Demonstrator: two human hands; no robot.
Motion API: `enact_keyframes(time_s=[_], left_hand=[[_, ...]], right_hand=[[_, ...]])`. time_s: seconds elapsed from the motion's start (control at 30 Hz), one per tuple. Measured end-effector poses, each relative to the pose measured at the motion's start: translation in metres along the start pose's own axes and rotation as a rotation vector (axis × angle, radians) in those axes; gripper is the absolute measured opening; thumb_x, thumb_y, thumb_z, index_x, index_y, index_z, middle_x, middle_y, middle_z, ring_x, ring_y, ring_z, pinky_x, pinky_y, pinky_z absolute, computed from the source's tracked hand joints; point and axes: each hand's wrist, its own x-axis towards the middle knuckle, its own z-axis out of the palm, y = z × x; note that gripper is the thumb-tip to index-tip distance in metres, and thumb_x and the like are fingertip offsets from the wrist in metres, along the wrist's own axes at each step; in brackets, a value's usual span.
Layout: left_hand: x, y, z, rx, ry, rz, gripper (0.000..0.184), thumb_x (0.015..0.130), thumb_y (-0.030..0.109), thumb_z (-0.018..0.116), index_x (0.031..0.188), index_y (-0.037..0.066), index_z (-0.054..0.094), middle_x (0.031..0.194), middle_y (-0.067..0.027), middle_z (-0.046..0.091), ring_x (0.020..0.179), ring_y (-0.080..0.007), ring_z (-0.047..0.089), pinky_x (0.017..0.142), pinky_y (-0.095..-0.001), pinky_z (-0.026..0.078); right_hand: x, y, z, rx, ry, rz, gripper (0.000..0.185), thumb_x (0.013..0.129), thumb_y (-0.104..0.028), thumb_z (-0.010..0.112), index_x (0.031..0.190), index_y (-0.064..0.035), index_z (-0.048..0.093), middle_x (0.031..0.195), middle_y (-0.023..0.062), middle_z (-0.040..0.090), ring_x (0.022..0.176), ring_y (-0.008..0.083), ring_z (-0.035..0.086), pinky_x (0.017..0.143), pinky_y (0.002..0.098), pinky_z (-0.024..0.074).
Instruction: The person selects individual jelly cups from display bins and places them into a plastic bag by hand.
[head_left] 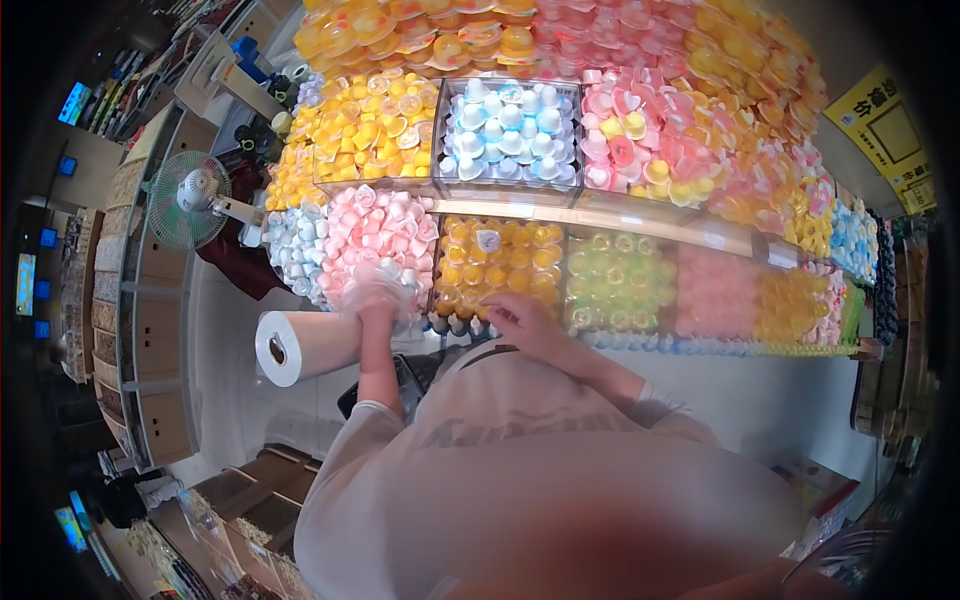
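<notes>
My left hand is at the front edge of the pink-and-white cups, with clear plastic film around it; its fingers are blurred and covered by the film. Just below it lies a large roll of plastic film. My right hand is over the front edge of the orange jelly cups, its fingers bent and apart, with nothing visible in them. Green jelly cups stand to the right of that hand.
Yellow cups, a clear box of blue-and-white cups and pink cups fill the upper tier. A fan stands at the left. Wooden bins are at the lower left.
</notes>
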Motion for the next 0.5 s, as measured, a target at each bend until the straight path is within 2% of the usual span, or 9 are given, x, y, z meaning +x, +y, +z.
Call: enact_keyframes(time_s=[0.1, 0.17, 0.3, 0.37, 0.4, 0.47, 0.5], left_hand=[[-0.001, -0.004, 0.013, 0.025, 0.043, 0.018, 0.032, 0.083, 0.026, 0.052, 0.100, 0.004, 0.067, 0.102, -0.0174, 0.067, 0.096, -0.0321, 0.064, 0.085, -0.0414, 0.050], [0.001, -0.010, 0.040, -0.058, 0.618, 0.047, 0.021, 0.079, 0.021, 0.055, 0.082, 0.006, 0.069, 0.087, -0.0138, 0.069, 0.077, -0.0297, 0.067, 0.069, -0.0407, 0.053], [-0.008, 0.002, 0.007, -0.172, 0.613, 0.067, 0.017, 0.075, 0.017, 0.057, 0.080, 0.005, 0.069, 0.089, -0.0161, 0.068, 0.078, -0.0272, 0.067, 0.069, -0.0395, 0.053], [0.000, 0.004, 0.005, -0.185, 0.231, -0.054, 0.019, 0.078, 0.017, 0.055, 0.081, 0.005, 0.069, 0.092, -0.0173, 0.068, 0.084, -0.0273, 0.066, 0.074, -0.0393, 0.052], [0.002, 0.000, 0.007, -0.183, 0.229, -0.054, 0.019, 0.078, 0.017, 0.055, 0.081, 0.005, 0.069, 0.092, -0.0173, 0.068, 0.084, -0.0273, 0.066, 0.074, -0.0393, 0.052], [0.011, -0.012, 0.022, -0.098, 0.146, 0.145, 0.025, 0.084, 0.024, 0.054, 0.095, 0.006, 0.066, 0.089, -0.0183, 0.067, 0.083, -0.0332, 0.065, 0.072, -0.0450, 0.052], [0.013, -0.015, 0.029, -0.097, 0.145, 0.147, 0.025, 0.084, 0.024, 0.054, 0.095, 0.006, 0.066, 0.089, -0.0183, 0.067, 0.083, -0.0332, 0.065, 0.072, -0.0450, 0.052]], right_hand=[[0.000, 0.004, 0.001, -0.013, -0.007, 0.003, 0.024, 0.087, -0.017, 0.062, 0.107, -0.0040, 0.063, 0.085, 0.0125, 0.065, 0.069, 0.0216, 0.062, 0.064, 0.0312, 0.0489], [0.001, 0.004, 0.000, -0.007, -0.017, 0.005, 0.023, 0.087, -0.017, 0.062, 0.107, -0.0040, 0.063, 0.086, 0.0124, 0.065, 0.070, 0.0217, 0.062, 0.064, 0.0313, 0.0490], [0.002, 0.004, 0.000, 0.002, -0.041, 0.005, 0.022, 0.088, -0.017, 0.062, 0.105, -0.0041, 0.063, 0.086, 0.0119, 0.066, 0.071, 0.0218, 0.063, 0.065, 0.0312, 0.0492], [0.002, 0.001, 0.000, 0.003, -0.049, 0.010, 0.022, 0.087, -0.017, 0.062, 0.105, -0.0040, 0.063, 0.086, 0.0117, 0.066, 0.071, 0.0213, 0.063, 0.064, 0.0308, 0.0491], [0.002, 0.000, 0.001, 0.000, -0.051, 0.009, 0.022, 0.087, -0.017, 0.062, 0.105, -0.0039, 0.064, 0.085, 0.0115, 0.066, 0.071, 0.0208, 0.063, 0.064, 0.0304, 0.0490], [0.002, 0.002, 0.001, 0.004, -0.057, 0.011, 0.022, 0.087, -0.016, 0.062, 0.104, -0.0038, 0.064, 0.084, 0.0114, 0.065, 0.071, 0.0201, 0.063, 0.064, 0.0301, 0.0488], [0.003, 0.003, 0.000, 0.005, -0.062, 0.011, 0.022, 0.086, -0.016, 0.062, 0.104, -0.0037, 0.064, 0.084, 0.0113, 0.065, 0.070, 0.0195, 0.063, 0.064, 0.0297, 0.0487]])
